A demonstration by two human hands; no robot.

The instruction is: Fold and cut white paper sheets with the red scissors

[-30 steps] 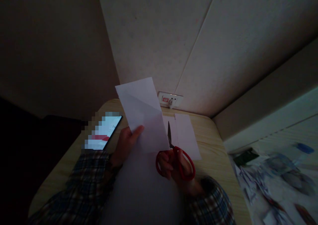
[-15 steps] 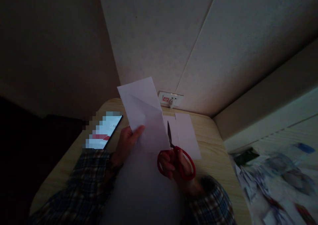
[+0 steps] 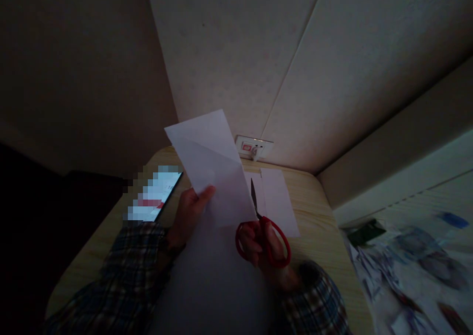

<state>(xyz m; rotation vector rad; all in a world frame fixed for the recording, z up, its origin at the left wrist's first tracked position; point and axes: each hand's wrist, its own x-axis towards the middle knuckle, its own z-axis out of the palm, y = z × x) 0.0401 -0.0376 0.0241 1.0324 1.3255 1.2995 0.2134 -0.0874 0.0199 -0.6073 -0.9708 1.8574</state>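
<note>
A creased white sheet of paper [image 3: 218, 162] is pinched in my left hand [image 3: 190, 212], thumb on its face and fingers behind. The sheet tilts upward, its far end above the table's back edge. My right hand [image 3: 264, 246] has its fingers through the handles of red-handled scissors [image 3: 283, 249]. The dark blades point up and away, along the sheet's right edge near its lower right corner. Whether paper lies between the blades I cannot tell. Behind the scissors, white paper pieces [image 3: 277, 197] lie flat on the table.
The wooden table [image 3: 314, 256] stands against the wall. A lit phone [image 3: 155, 197], partly pixelated, lies at its left. On the wall is a socket [image 3: 253, 148] with something plugged in. Right of the table, a blurred heap of papers and plastic bags [image 3: 414, 271] lies lower down.
The paper's far end has swung slightly left and up. The scissors have shifted a little to the right relative to before, their blades looking closer together.
</note>
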